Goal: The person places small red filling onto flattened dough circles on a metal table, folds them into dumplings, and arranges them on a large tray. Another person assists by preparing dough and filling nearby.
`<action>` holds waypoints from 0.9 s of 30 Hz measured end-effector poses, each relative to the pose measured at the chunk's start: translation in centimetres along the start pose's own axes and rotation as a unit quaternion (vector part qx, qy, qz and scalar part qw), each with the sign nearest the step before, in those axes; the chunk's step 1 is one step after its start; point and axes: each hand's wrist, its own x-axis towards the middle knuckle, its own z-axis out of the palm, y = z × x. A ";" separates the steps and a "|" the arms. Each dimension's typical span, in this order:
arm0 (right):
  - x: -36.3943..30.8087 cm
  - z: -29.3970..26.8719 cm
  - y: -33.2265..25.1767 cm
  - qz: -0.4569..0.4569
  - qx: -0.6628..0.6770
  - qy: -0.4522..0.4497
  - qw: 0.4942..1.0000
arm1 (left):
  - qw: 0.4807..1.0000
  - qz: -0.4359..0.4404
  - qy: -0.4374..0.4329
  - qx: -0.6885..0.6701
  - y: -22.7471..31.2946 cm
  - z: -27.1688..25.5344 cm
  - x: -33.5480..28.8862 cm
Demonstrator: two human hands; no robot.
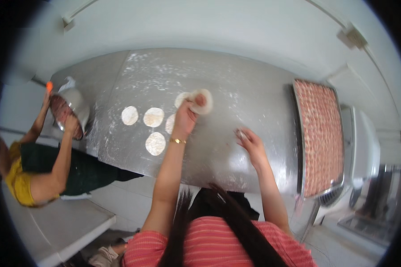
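Note:
In my left hand (185, 119) is a round dough wrapper (207, 107), tilted and held by its near edge above the table. A lump of pinkish meat filling (201, 99) sits on it. My right hand (252, 144) is off to the right, lower over the table, with its fingers drawn together. At its fingertips is something small and shiny, too blurred to name. Left of my left hand, several floured dough wrappers lie flat, among them one wrapper (153, 117) and a nearer wrapper (155, 143). My left hand and wrapper partly cover others.
The steel table (236, 164) is dusted with flour. On its right end, a large metal tray (300, 142) holds many rows of pink pieces. At the left end, a co-worker (44, 178) in yellow has a hand in a metal bowl (81, 106) of meat filling.

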 end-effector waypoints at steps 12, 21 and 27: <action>-2.1 -4.9 7.5 0.052 0.038 0.170 0.983 | 0.851 -0.071 -0.101 0.510 -14.1 1.8 -8.7; -3.1 -5.3 9.8 -0.018 0.001 0.129 0.992 | 0.893 -0.156 -0.085 0.413 -13.2 2.8 -9.4; -4.8 -4.1 6.9 -0.039 0.145 0.124 0.981 | 0.939 -0.091 -0.054 0.328 -14.3 2.3 -10.4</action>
